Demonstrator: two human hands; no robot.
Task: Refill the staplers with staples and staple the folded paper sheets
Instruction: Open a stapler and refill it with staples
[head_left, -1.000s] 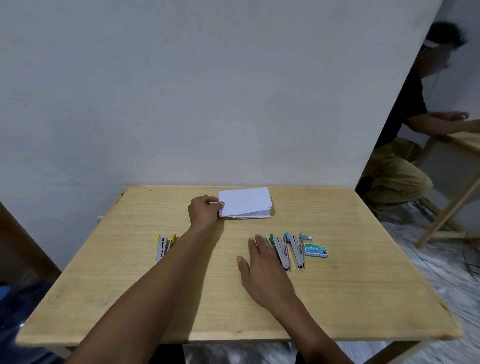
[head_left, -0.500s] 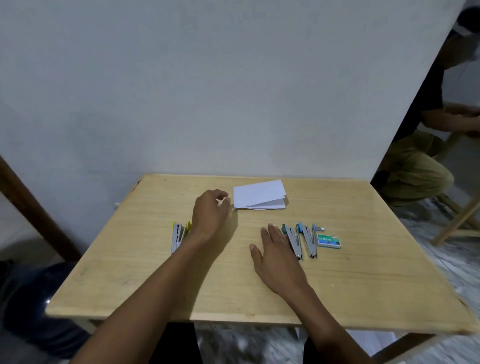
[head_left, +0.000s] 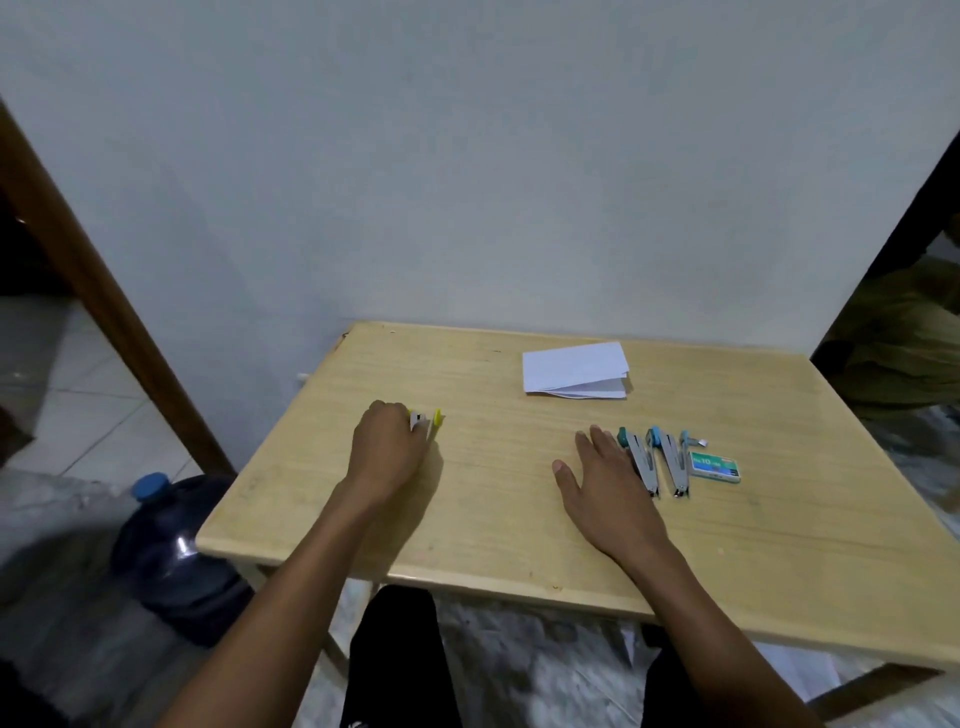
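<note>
My left hand (head_left: 387, 452) lies over the yellow stapler (head_left: 427, 419) near the table's (head_left: 519, 519) left edge. Its fingers bend down onto the stapler, but I cannot tell whether they grip it. My right hand (head_left: 608, 486) rests flat on the table, fingers straight, holding nothing, and touches the teal stapler (head_left: 640, 462). A blue stapler (head_left: 674, 462) lies just beside that one, then the staple box (head_left: 715, 466). The folded paper sheets (head_left: 574, 370) sit farther back, well apart from both hands.
</note>
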